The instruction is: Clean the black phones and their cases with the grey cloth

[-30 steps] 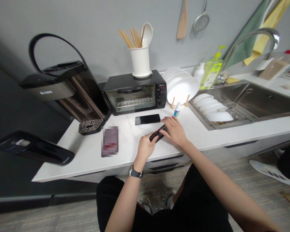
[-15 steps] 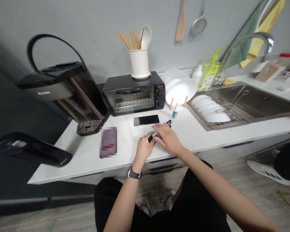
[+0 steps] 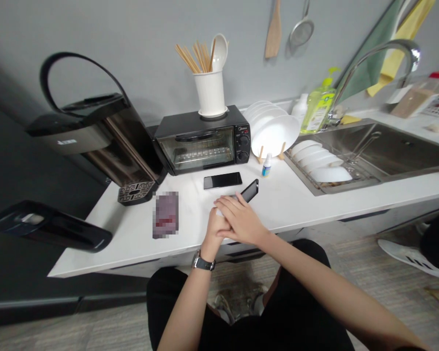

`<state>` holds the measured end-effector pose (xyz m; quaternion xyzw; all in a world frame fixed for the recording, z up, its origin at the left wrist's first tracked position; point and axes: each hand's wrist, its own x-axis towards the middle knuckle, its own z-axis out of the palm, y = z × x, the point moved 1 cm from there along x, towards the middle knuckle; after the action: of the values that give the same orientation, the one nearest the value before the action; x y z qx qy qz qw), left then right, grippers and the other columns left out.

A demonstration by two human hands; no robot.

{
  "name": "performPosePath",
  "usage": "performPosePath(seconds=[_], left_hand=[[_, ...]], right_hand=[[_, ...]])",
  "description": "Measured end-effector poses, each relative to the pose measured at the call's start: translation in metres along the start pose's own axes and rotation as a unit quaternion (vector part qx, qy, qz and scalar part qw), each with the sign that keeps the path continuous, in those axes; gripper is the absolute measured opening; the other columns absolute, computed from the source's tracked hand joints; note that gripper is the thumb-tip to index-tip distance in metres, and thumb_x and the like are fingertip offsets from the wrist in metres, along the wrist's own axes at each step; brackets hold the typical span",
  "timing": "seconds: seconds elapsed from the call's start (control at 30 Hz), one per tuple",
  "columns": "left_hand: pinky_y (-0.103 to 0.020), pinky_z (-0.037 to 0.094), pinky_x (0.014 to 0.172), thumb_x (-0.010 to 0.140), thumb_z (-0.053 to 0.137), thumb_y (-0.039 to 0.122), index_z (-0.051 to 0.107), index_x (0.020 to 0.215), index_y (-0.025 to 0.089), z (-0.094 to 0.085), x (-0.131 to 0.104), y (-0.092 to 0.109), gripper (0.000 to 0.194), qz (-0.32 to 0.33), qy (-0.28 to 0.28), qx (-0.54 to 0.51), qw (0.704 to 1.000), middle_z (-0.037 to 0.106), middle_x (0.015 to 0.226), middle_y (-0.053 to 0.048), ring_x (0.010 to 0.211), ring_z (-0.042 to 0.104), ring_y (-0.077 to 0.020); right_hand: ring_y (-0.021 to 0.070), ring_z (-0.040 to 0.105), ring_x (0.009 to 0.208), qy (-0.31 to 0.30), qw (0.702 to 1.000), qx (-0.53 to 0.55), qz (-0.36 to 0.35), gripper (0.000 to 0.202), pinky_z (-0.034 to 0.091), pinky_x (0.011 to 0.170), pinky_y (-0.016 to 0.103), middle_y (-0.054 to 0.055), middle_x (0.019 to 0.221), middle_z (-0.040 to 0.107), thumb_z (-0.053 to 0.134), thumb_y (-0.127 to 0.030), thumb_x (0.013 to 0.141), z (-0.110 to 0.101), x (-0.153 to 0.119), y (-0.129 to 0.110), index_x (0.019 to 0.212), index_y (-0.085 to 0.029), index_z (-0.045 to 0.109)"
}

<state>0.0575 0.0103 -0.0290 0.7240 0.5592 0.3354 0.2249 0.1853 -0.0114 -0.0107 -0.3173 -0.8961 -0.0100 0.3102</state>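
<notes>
In the middle of the white counter (image 3: pixel 193 209), my left hand (image 3: pixel 216 228) is closed, wearing a dark-strapped watch (image 3: pixel 204 261) on its wrist. My right hand (image 3: pixel 243 219) lies across it, fingers curled over the left fingers. A small whitish thing (image 3: pixel 219 212) shows between the hands; its kind is hidden. A dark phone-like slab (image 3: pixel 250 191) pokes out past my right fingers, slanted, its near end covered. Behind it, a black phone (image 3: pixel 223 180) lies flat. A small white bottle with a blue label (image 3: pixel 266 165) stands farther right.
A black toaster oven (image 3: pixel 201 146) carries a white utensil holder (image 3: pixel 209 92). At left stand a water dispenser (image 3: pixel 124 146) and a dark cylindrical thing (image 3: pixel 54 226), beside a blurred-out purplish item (image 3: pixel 166 214). Plates (image 3: pixel 276 136), bowls (image 3: pixel 331 174) and a sink (image 3: pixel 391 146) are at right.
My right hand has shifted left and toward me, over my left hand. More of the slanted dark slab shows. The black piece seen at my left fingers is now hidden.
</notes>
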Motion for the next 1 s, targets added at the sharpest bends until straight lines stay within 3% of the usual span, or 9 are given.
performPosePath(seconds=[0.23,0.3,0.37,0.47,0.53,0.6,0.83,0.93,1.0], left_hand=[[-0.023,0.045,0.068,0.091,0.047,0.008,0.071,0.086,0.017,-0.006,-0.008,0.013,0.026,0.034,0.013,-0.026,0.999,0.071,0.075,-0.002,0.071,0.063,-0.0158],[-0.023,0.044,0.069,0.093,0.048,0.010,0.072,0.088,0.017,-0.004,-0.007,0.013,0.025,0.035,0.013,-0.018,0.999,0.072,0.076,-0.002,0.070,0.063,-0.0157],[-0.024,0.043,0.067,0.090,0.051,0.009,0.071,0.086,0.016,-0.002,-0.005,0.009,0.022,0.033,0.002,-0.005,0.999,0.071,0.074,-0.003,0.067,0.061,-0.0160],[-0.026,0.043,0.065,0.082,0.058,0.006,0.071,0.082,0.014,0.000,-0.002,0.001,0.015,0.029,-0.023,0.008,0.999,0.073,0.076,-0.007,0.067,0.061,-0.0177],[-0.026,0.042,0.063,0.079,0.059,0.005,0.071,0.080,0.013,0.000,-0.001,-0.003,0.014,0.022,-0.025,0.012,0.999,0.073,0.076,-0.008,0.067,0.061,-0.0183],[-0.026,0.042,0.062,0.084,0.057,0.009,0.070,0.077,0.014,-0.001,-0.003,-0.002,0.016,0.019,-0.021,0.010,1.000,0.071,0.071,-0.006,0.064,0.059,-0.0174],[-0.022,0.044,0.066,0.097,0.053,0.018,0.075,0.088,0.017,-0.005,-0.008,0.014,0.024,0.031,0.017,-0.024,0.999,0.074,0.076,-0.002,0.068,0.065,-0.0147],[-0.022,0.046,0.069,0.097,0.055,0.016,0.078,0.093,0.018,-0.005,-0.008,0.015,0.023,0.033,0.018,-0.027,0.999,0.076,0.079,-0.003,0.072,0.068,-0.0161],[-0.023,0.048,0.071,0.097,0.055,0.016,0.079,0.096,0.019,-0.005,-0.008,0.014,0.024,0.043,0.013,-0.032,0.998,0.077,0.081,-0.003,0.074,0.070,-0.0169]], right_hand=[[0.0386,0.053,0.137,0.038,0.987,-0.101,0.117,0.068,0.025,0.124,0.064,0.021,0.133,0.066,0.034,-0.070,0.103,-0.035,-0.013,0.095,0.132,-0.013,0.058],[0.0397,0.046,0.146,0.039,0.988,-0.094,0.112,0.069,0.021,0.126,0.066,0.022,0.139,0.063,0.034,-0.071,0.103,-0.034,-0.012,0.089,0.133,-0.013,0.057],[0.0396,0.039,0.151,0.030,0.994,-0.062,0.080,0.074,0.017,0.127,0.067,0.022,0.146,0.060,0.034,-0.074,0.101,-0.024,-0.010,0.062,0.137,-0.012,0.055],[0.0377,0.042,0.150,0.014,1.000,0.002,0.023,0.086,0.019,0.128,0.062,0.023,0.148,0.058,0.037,-0.079,0.098,-0.005,-0.007,0.013,0.145,-0.009,0.049],[0.0365,0.045,0.147,0.011,1.000,0.016,0.005,0.089,0.023,0.128,0.059,0.023,0.149,0.058,0.040,-0.079,0.097,0.001,-0.005,-0.001,0.150,-0.007,0.045],[0.0365,0.049,0.143,0.006,1.000,0.005,0.000,0.088,0.027,0.127,0.057,0.023,0.148,0.059,0.041,-0.077,0.098,-0.001,-0.006,0.010,0.152,-0.008,0.044],[0.0378,0.051,0.140,0.026,0.985,-0.099,0.138,0.078,0.031,0.122,0.059,0.022,0.145,0.061,0.032,-0.069,0.104,-0.035,-0.017,0.113,0.154,-0.011,0.044],[0.0362,0.034,0.155,0.035,0.983,-0.127,0.130,0.080,0.022,0.126,0.061,0.023,0.166,0.039,0.029,-0.065,0.106,-0.042,-0.018,0.120,0.164,-0.011,0.027],[0.0354,0.028,0.158,0.039,0.986,-0.122,0.107,0.079,0.020,0.128,0.060,0.023,0.170,0.031,0.030,-0.065,0.106,-0.041,-0.016,0.111,0.163,-0.011,0.028]])
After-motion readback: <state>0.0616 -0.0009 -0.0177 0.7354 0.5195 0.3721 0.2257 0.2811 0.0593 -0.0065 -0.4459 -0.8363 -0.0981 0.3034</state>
